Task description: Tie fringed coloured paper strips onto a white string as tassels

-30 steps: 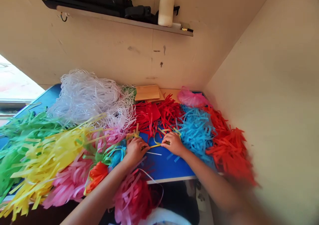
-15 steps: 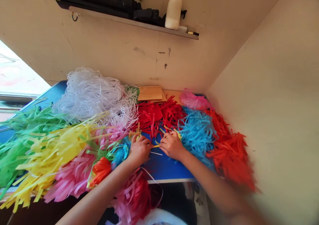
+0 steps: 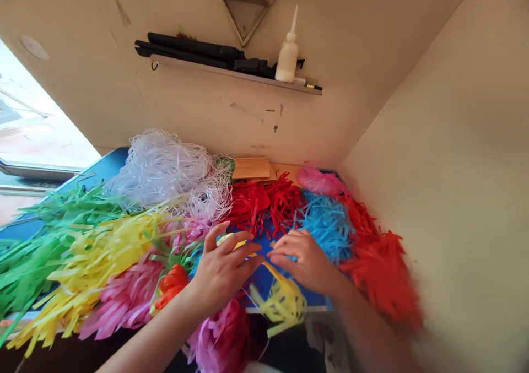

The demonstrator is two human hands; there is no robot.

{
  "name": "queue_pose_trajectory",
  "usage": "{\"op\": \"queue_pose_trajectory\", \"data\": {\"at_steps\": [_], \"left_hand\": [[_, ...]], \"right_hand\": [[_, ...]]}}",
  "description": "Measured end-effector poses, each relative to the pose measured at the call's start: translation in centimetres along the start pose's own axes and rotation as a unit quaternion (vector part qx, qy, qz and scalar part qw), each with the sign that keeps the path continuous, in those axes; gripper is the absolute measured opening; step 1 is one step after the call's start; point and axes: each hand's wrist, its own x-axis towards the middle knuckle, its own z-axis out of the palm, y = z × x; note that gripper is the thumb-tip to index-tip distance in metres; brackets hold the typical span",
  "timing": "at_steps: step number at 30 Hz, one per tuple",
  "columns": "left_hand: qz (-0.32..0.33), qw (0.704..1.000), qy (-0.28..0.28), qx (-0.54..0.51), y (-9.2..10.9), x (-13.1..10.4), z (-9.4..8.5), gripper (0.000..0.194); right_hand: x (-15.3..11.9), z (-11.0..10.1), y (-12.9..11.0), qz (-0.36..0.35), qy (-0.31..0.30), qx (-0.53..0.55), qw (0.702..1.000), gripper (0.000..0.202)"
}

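A yellow tissue-paper tassel hangs over the table's front edge, its twisted middle running up to my hands. My left hand pinches that twist between thumb and forefinger, the other fingers raised and spread. More yellow fringe shows behind those fingers. Close by on the right, my right hand has bent fingers whose tips meet the thumb beside the twist; the exact contact is partly hidden. Left of my left hand lies an orange paper bunch. A pink fringe bunch hangs below my left forearm.
Green fringe, yellow fringe and white stringy ribbon fill the blue table's left. Red strips, blue fringe and orange-red fringe lie right. A wall shelf holds a glue bottle.
The yellow tassel's right end, earlier up by my right hand, now hangs down between my hands. My left fingers have spread and lifted. The view has tilted upward.
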Motion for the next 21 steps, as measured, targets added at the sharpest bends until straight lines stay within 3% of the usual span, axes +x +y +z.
{"op": "queue_pose_trajectory", "data": {"at_steps": [2, 4, 7, 10, 15, 21], "left_hand": [[0.015, 1.000, 0.014, -0.009, 0.9, 0.6, -1.2, 0.013], [0.024, 0.999, 0.015, -0.018, 1.5, 0.7, -1.5, 0.016], [0.008, 0.999, 0.010, -0.049, 1.7, 0.1, -1.4, 0.015], [-0.033, 0.992, -0.021, -0.123, 1.8, -0.6, -1.2, 0.013], [-0.073, 0.955, -0.122, -0.259, 1.8, -1.0, -1.5, 0.020], [-0.056, 0.955, -0.110, -0.269, 1.5, -1.1, -1.1, 0.017]], "right_hand": [[0.4, 0.2, -0.1, 0.056, -0.089, 0.192, 0.976, 0.050], [0.6, 1.4, 0.7, 0.118, -0.138, 0.365, 0.913, 0.056], [-0.2, 4.0, 1.9, 0.195, -0.086, 0.505, 0.837, 0.049], [-1.6, 5.7, 2.0, 0.221, -0.055, 0.569, 0.791, 0.040], [-2.8, 6.2, 1.6, 0.207, -0.040, 0.635, 0.743, 0.032], [-3.1, 6.4, 1.6, 0.201, -0.047, 0.655, 0.727, 0.031]]}}
